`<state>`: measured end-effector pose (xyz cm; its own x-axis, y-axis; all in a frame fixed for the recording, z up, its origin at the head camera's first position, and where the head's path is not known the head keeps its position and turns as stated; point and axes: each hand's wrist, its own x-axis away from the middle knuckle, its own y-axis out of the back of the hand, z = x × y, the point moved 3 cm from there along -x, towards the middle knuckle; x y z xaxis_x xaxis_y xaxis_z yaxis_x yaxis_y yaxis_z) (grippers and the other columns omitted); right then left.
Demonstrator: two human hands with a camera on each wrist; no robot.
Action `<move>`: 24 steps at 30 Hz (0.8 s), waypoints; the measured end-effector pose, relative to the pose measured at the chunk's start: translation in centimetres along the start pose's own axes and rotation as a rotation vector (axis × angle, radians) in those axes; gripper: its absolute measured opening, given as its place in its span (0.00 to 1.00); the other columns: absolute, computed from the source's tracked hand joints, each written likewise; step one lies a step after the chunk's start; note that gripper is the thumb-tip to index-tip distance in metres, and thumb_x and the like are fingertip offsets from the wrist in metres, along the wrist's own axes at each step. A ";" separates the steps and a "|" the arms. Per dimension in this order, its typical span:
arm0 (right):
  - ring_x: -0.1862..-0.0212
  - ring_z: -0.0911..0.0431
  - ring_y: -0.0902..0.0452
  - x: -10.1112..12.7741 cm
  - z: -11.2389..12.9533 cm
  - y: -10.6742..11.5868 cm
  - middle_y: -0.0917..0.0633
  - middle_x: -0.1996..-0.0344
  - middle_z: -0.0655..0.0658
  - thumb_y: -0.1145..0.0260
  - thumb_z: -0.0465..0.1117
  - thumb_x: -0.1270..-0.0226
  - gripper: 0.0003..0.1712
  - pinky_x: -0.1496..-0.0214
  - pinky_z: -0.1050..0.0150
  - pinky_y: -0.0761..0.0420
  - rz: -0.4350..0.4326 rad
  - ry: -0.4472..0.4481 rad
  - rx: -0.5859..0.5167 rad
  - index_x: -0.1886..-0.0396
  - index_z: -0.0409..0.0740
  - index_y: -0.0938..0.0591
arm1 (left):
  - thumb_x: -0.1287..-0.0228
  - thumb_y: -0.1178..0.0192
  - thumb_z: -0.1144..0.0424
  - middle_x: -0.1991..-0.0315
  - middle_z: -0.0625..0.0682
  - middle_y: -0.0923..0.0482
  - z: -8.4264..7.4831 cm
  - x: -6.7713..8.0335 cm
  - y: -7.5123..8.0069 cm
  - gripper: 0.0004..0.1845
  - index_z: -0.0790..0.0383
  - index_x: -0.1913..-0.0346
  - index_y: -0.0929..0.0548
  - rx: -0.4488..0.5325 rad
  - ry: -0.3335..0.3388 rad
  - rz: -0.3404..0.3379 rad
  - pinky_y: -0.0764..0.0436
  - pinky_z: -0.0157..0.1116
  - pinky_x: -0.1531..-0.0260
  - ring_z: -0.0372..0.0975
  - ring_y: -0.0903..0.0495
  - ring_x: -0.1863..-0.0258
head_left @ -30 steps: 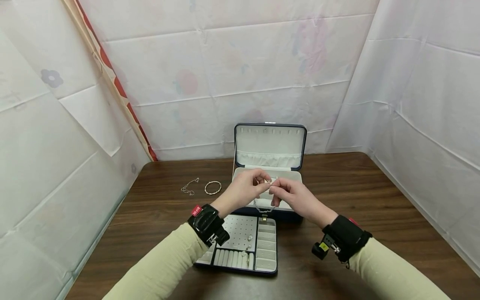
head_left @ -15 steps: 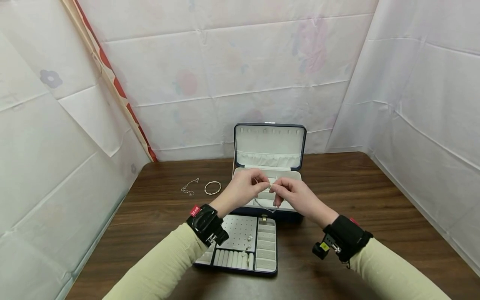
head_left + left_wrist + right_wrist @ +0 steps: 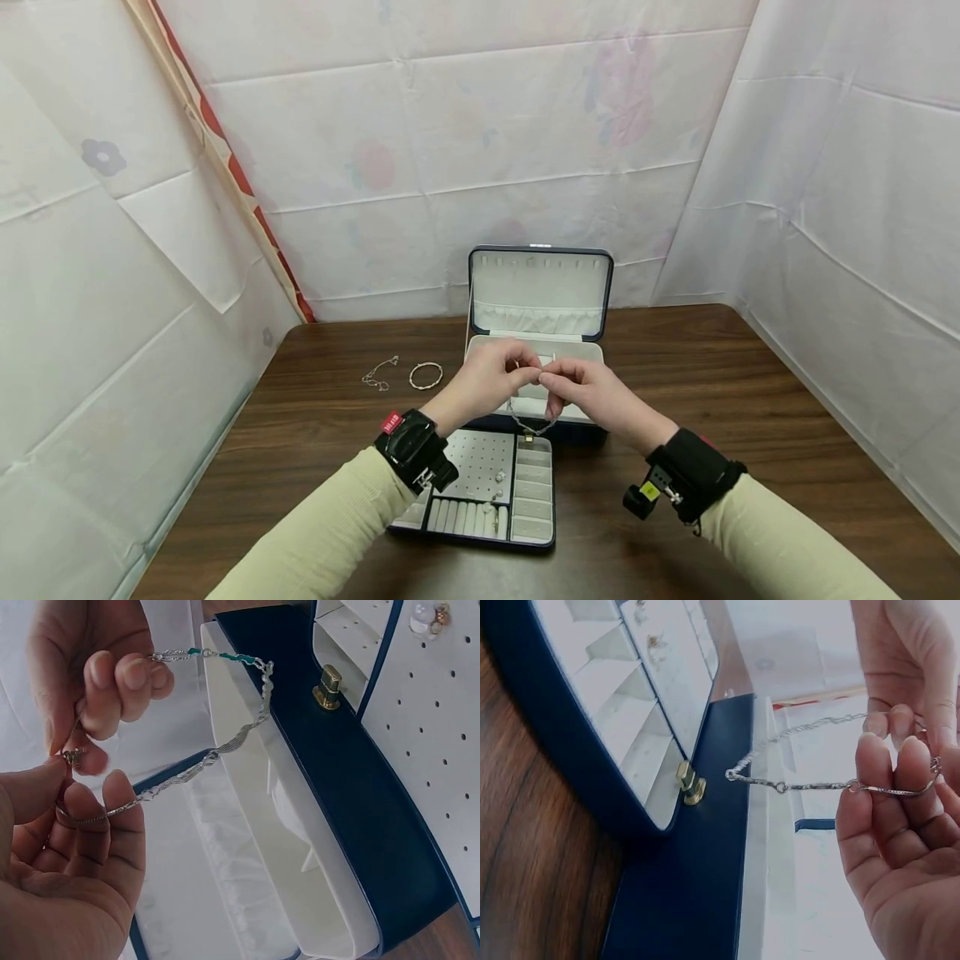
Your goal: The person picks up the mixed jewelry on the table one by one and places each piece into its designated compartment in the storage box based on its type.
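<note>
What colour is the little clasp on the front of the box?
Gold. The clasp on the dark blue box shows best from the right wrist.

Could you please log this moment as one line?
left hand: pinches chain | right hand: pinches chain | chain: hangs over open box | tray: on table

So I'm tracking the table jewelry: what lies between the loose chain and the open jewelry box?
Head view: a bangle lies between the loose chain and the jewelry box, on bare table.

The silver chain [image 3: 225, 746] is thin, with a few green links near one end. Both ends are pinched up at the fingertips and its middle hangs in a loop above the front edge of the open jewellery box [image 3: 538, 287].
</note>
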<state>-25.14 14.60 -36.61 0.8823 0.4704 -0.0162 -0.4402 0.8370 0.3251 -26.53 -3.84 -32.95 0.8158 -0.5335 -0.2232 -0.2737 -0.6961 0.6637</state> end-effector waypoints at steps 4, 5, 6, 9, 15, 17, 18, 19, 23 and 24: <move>0.62 0.44 0.15 -0.1 -0.1 0.1 0.16 0.75 0.43 0.38 0.54 0.23 0.19 0.45 0.53 0.19 -0.011 -0.014 -0.054 0.50 0.43 0.18 | 0.28 0.36 0.64 0.67 0.47 0.19 0.0 0.1 0.0 0.02 0.57 0.61 0.15 -0.003 -0.003 0.009 0.23 0.31 0.71 0.35 0.23 0.73; 0.63 0.44 0.15 -0.1 -0.1 0.2 0.16 0.76 0.43 0.38 0.53 0.23 0.19 0.45 0.53 0.19 -0.014 -0.019 -0.071 0.50 0.42 0.19 | 0.28 0.36 0.64 0.67 0.47 0.19 0.0 0.1 0.0 0.02 0.57 0.61 0.15 -0.005 -0.005 0.009 0.23 0.31 0.71 0.36 0.22 0.73; 0.63 0.44 0.15 -0.1 -0.2 0.2 0.16 0.76 0.44 0.37 0.52 0.23 0.19 0.45 0.53 0.19 -0.015 -0.022 -0.084 0.49 0.41 0.19 | 0.28 0.36 0.64 0.67 0.47 0.19 0.0 0.2 -0.1 0.02 0.57 0.61 0.15 -0.005 -0.007 0.011 0.23 0.31 0.71 0.36 0.22 0.73; 0.66 0.46 0.15 -0.2 -0.3 0.3 0.16 0.75 0.44 0.38 0.50 0.22 0.18 0.47 0.51 0.17 -0.001 -0.023 -0.136 0.48 0.39 0.21 | 0.28 0.36 0.65 0.67 0.47 0.19 0.0 0.2 -0.2 0.02 0.58 0.60 0.15 -0.011 -0.019 0.016 0.22 0.31 0.70 0.36 0.22 0.72; 0.68 0.51 0.15 -0.2 -0.4 0.0 0.16 0.73 0.45 0.42 0.50 0.19 0.19 0.51 0.51 0.16 0.077 -0.017 -0.202 0.50 0.37 0.19 | 0.27 0.38 0.65 0.64 0.47 0.20 -0.1 0.2 -0.5 0.02 0.59 0.59 0.16 -0.051 -0.055 0.024 0.22 0.30 0.67 0.36 0.24 0.69; 0.68 0.51 0.16 -0.1 -0.3 0.0 0.16 0.73 0.45 0.42 0.49 0.19 0.18 0.51 0.51 0.16 0.087 -0.022 -0.215 0.53 0.37 0.19 | 0.27 0.38 0.66 0.64 0.47 0.21 0.0 0.2 -0.6 0.02 0.59 0.59 0.16 -0.062 -0.067 0.026 0.22 0.31 0.65 0.35 0.24 0.67; 0.68 0.52 0.16 -0.1 -0.4 0.0 0.17 0.73 0.45 0.42 0.49 0.19 0.18 0.51 0.50 0.16 0.089 -0.023 -0.219 0.54 0.37 0.20 | 0.27 0.38 0.66 0.63 0.47 0.21 0.0 0.2 -0.6 0.02 0.60 0.59 0.16 -0.067 -0.072 0.026 0.22 0.31 0.65 0.35 0.24 0.67; 0.68 0.52 0.16 -0.1 -0.4 0.0 0.17 0.72 0.45 0.42 0.49 0.19 0.17 0.51 0.50 0.16 0.088 -0.026 -0.223 0.54 0.38 0.20 | 0.27 0.38 0.66 0.63 0.47 0.21 0.0 0.2 -0.6 0.01 0.60 0.59 0.16 -0.069 -0.074 0.028 0.22 0.31 0.64 0.35 0.24 0.66; 0.68 0.51 0.16 0.0 -0.3 0.0 0.17 0.72 0.44 0.40 0.47 0.20 0.15 0.51 0.48 0.16 0.073 -0.028 -0.225 0.52 0.38 0.21 | 0.28 0.37 0.66 0.63 0.47 0.21 0.2 0.2 -0.7 0.02 0.60 0.58 0.16 -0.068 -0.068 0.033 0.22 0.31 0.63 0.35 0.24 0.66; 0.68 0.51 0.16 0.0 -0.3 0.0 0.17 0.72 0.44 0.39 0.47 0.21 0.15 0.51 0.48 0.16 0.068 -0.027 -0.221 0.52 0.38 0.21 | 0.28 0.37 0.66 0.63 0.47 0.21 0.2 0.2 -0.7 0.02 0.60 0.58 0.16 -0.065 -0.066 0.031 0.22 0.31 0.63 0.35 0.23 0.65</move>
<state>-25.23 14.69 -36.86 0.8521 0.5228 0.0255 -0.5222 0.8457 0.1100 -26.26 -3.54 -33.57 0.7716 -0.5864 -0.2466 -0.2629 -0.6470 0.7157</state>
